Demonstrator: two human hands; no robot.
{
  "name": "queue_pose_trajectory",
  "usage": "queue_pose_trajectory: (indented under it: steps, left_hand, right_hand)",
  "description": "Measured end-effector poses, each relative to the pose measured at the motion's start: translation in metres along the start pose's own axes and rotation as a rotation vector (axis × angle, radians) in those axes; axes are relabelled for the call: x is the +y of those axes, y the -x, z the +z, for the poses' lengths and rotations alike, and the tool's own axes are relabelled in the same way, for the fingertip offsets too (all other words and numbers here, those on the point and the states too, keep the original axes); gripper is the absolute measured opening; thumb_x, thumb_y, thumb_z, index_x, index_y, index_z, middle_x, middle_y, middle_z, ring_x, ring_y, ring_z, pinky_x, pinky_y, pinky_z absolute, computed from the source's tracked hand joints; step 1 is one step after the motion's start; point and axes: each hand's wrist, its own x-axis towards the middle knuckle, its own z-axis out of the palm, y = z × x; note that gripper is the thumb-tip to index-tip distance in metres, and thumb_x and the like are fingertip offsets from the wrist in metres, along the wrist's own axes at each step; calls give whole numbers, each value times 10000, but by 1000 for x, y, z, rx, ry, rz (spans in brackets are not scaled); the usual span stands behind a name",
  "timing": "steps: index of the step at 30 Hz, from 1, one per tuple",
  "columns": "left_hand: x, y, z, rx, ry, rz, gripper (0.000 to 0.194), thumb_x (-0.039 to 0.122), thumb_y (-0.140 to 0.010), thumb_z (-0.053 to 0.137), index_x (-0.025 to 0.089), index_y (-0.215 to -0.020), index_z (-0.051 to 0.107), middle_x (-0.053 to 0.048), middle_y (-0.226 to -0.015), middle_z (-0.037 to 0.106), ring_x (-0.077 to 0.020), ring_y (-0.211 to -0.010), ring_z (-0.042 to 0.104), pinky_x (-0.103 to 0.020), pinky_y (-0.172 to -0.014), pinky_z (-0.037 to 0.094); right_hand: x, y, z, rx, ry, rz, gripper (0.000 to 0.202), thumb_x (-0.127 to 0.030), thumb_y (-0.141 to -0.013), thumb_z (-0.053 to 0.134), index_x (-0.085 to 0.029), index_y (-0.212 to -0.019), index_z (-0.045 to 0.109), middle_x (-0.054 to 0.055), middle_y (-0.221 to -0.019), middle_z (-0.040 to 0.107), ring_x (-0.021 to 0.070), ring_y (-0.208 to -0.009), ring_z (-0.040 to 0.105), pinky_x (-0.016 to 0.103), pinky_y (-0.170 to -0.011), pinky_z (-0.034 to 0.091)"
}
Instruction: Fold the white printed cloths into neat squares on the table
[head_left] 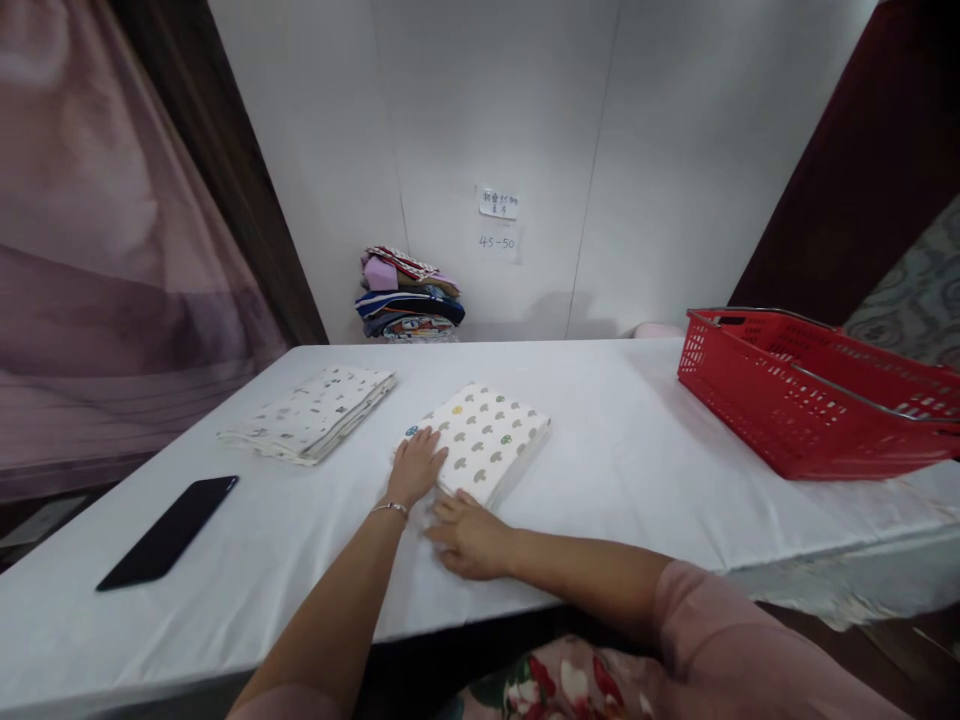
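pressing flat on the near corner of the folded tree-print cloth (487, 440) at mid-table, the left hand (415, 467) and right hand (469, 535) grip nothing, 1 folded cloth (311, 412) apparently done beside it, the red basket (814, 400) seemingly empty.

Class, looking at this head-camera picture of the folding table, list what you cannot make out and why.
- Upper wall label: writing too small to read.
- Red basket: right end cut off by the frame edge; inside hidden by its wall.
- Folded cloth: near corner covered by the left hand and right hand.
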Motion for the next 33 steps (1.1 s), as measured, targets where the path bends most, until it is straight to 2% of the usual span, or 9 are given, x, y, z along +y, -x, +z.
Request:
queue_pose_trajectory:
  steps: [3,6,10,13,17,20,24,30,33]
  left_hand:
    - [4,5,-4,15,-40,26,454,344,-906,312,197,-1318,432,-84,-1436,348,-217,-1341,267,-422,-1103,161]
    - [6,8,-6,12,-58,42,462,345,-912,288,193,-1327,420,-80,-1442,338,-213,-1344,261,-411,-1102,169]
    - [2,10,-4,35,-58,38,468,372,-913,279,200,-1324,422,-76,-1444,334,-216,-1349,250,-416,-1101,174]
    - [-1,6,-5,9,-62,59,473,376,-914,277,202,-1332,413,-73,-1449,325,-214,-1355,234,-415,-1103,169]
    - [10,-7,-18,-130,-44,-45,474,400,-899,316,215,-1321,425,-79,-1443,337,-228,-1347,253,-440,-1088,194]
    - [28,-13,-25,-74,-42,-135,518,467,-894,305,202,-1325,417,-99,-1450,318,-261,-1346,243,-491,-1074,192]
    - [39,-7,-15,-21,-64,-152,552,485,-894,298,179,-1345,384,-109,-1460,294,-273,-1355,204,-507,-1076,168]
    - [29,-2,1,21,-77,-136,521,465,-900,296,184,-1322,418,-117,-1443,326,-273,-1338,240,-505,-1073,171]
    - [27,-2,2,31,-80,-129,528,462,-901,290,177,-1328,414,-118,-1439,333,-274,-1336,247,-502,-1073,174]
  right_hand:
    - [14,-3,-21,128,-87,31,289,-255,-882,424,-204,-1120,579,61,-1239,552,178,-1206,427,366,-1025,302]
    - [30,-4,-26,203,-46,179,348,-316,-912,382,-176,-1201,513,102,-1311,490,220,-1269,354,430,-1026,286]
    - [41,6,-1,104,76,222,651,-491,-838,497,-98,-1337,357,190,-1433,309,305,-1341,201,514,-1055,202]
    - [41,13,16,110,118,209,712,-514,-834,493,-101,-1378,294,186,-1462,252,307,-1355,157,513,-1074,165]
    - [40,14,17,132,138,185,717,-494,-830,514,-79,-1374,299,203,-1450,270,321,-1349,171,519,-1074,165]
    - [39,12,13,149,141,182,719,-496,-841,495,-56,-1375,299,218,-1440,280,334,-1348,176,520,-1077,162]
    - [36,13,11,130,135,195,728,-509,-839,487,-38,-1367,315,229,-1442,268,344,-1345,185,509,-1078,174]
    - [29,30,10,112,96,134,699,-475,-856,476,-23,-1364,314,224,-1443,270,315,-1348,191,451,-1097,148]
    - [37,30,-5,94,16,84,572,-477,-855,478,-112,-1293,429,155,-1380,412,263,-1298,310,419,-1066,224]
